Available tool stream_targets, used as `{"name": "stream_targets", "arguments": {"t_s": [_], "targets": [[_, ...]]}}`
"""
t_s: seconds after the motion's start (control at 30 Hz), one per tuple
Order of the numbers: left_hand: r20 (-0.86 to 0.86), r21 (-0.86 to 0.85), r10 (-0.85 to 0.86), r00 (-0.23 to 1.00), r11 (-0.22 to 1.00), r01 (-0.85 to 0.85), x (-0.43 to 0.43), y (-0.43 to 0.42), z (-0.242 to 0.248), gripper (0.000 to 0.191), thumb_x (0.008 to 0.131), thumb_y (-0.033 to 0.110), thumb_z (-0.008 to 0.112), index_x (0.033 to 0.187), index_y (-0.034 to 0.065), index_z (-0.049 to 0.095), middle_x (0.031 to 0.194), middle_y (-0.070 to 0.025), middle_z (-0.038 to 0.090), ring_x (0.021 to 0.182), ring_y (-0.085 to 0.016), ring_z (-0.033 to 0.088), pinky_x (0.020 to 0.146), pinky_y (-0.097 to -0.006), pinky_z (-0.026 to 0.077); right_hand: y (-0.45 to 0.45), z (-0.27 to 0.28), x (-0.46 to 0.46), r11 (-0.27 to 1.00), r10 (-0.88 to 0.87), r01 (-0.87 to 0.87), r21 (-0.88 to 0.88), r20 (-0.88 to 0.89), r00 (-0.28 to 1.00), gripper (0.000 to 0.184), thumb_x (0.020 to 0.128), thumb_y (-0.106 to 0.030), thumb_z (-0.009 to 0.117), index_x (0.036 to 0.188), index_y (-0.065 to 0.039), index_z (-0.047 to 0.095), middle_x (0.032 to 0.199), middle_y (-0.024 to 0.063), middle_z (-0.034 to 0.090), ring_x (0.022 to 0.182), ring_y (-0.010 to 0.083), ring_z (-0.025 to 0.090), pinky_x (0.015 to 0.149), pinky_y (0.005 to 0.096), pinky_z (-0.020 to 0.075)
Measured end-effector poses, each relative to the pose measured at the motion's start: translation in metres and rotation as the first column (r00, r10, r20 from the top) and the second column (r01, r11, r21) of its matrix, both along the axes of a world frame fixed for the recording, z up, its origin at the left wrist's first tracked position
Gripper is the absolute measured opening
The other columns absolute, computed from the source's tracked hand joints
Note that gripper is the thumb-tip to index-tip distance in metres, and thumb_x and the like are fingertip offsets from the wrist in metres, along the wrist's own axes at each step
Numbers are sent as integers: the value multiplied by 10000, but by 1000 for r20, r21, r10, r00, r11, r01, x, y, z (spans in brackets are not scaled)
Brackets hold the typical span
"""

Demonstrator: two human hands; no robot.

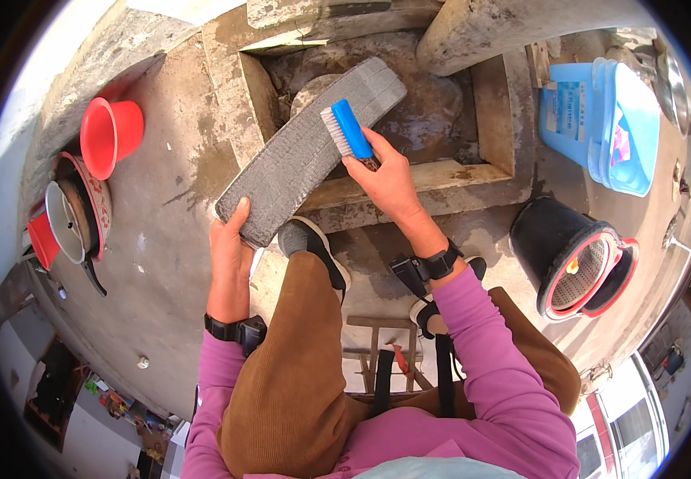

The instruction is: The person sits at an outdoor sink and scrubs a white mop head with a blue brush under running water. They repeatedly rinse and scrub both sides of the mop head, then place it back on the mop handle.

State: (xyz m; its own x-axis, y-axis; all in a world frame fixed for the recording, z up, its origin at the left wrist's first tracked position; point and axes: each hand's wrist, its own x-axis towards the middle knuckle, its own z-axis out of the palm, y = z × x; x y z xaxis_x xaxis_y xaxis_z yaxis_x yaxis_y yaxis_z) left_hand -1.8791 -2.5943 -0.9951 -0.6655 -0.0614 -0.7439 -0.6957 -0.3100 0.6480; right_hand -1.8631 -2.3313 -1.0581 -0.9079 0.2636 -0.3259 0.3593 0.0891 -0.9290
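A long grey fabric mop pad [309, 155] lies slantwise in front of me, its far end over a concrete basin [339, 206]. My left hand [231, 257] grips the pad's near end, thumb on top. In my right hand [388, 176] is a blue scrub brush [350, 129] with white bristles, held at the pad's right edge near its middle. The bristles face left, against or just above the pad; the exact contact is unclear. Wet stone shows inside the basin below the pad.
At left stand a red plastic basin [128, 129] and a pan with a black handle [65, 221] among stacked basins. At right are a light blue plastic bucket [573, 126] and a black bucket [552, 245] with a perforated basket. A thick concrete pillar [471, 39] rises over the basin's far right corner.
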Motion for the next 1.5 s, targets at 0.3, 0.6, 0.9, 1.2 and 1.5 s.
{"name": "stream_targets", "arguments": {"t_s": [0.3,0.6,0.9,1.2,1.5], "targets": [[-5,-24,-10,1000,1000,10,-1,0,0,393,953,107,646,1294,-57,542,1233,-169,645,1071,-266,666,930,-403,555,-45,25,37,814,421,-280,510,-184,888,495,883,-388,703,1357,-276,614,638,50,516,525,256,578,488,373,492],[-7,-9,0,1000,1000,0,0,0,2,395,940,80,658,1290,-59,536,1208,-159,649,1053,-269,670,926,-405,557,55,-61,-19,702,25,-125,701,151,988,476,950,-518,580,1381,-314,581,732,92,683,636,312,651,553,436,495],[-19,-41,-26,999,999,25,1,5,-1,409,948,95,646,1313,-43,524,1233,-151,636,1083,-263,653,949,-403,540,-29,27,12,961,258,-260,-99,-30,966,546,910,-287,691,1333,-63,429,1093,238,662,979,417,664,810,474,514],[12,-29,-5,1000,1000,5,2,-3,-3,398,944,78,649,1303,-50,533,1222,-166,642,1066,-275,664,929,-419,556,-28,-13,19,679,448,-330,655,-14,894,633,949,-265,642,1524,-229,381,813,125,634,625,360,635,535,442,510],[16,-32,14,1000,999,-14,-1,3,2,385,944,66,648,1287,-71,538,1204,-176,649,1052,-284,671,916,-432,563,72,-50,-42,717,141,-155,680,76,987,552,1020,-318,525,1536,-265,335,789,169,670,686,391,646,576,494,498]]}}
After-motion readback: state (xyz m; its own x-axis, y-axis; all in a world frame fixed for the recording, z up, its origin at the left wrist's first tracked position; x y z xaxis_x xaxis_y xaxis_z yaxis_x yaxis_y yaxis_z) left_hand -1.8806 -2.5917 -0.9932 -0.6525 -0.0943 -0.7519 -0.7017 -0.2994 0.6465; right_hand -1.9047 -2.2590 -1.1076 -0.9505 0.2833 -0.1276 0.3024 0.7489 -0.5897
